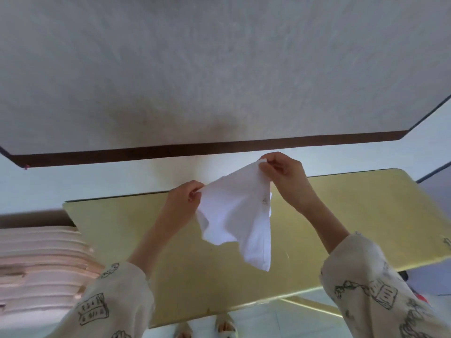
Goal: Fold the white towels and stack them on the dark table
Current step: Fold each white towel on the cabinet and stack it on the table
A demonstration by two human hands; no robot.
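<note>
White cloth towel (pixel 235 215) hangs in the air above the yellow-green flat tabletop (pixel 353 215). Left hand (pixel 185 198) pinches one top corner, right hand (pixel 283 174) pinches the other, higher. Step looks like spreading before the first fold; next: level corners, lay flat.

1. Loose cream-coloured fabric left sleeve (pixel 109 298), printed with black line-drawn doodles, among them a boxy book-like sketch.
2. Matching cream-coloured right sleeve (pixel 375 291) with similar black outline drawings; its cuff ends partway up the forearm.
3. Bare hands, no rings or watch showing.
4. Toes visible in pale open-toed sandals (pixel 225 329).
</note>
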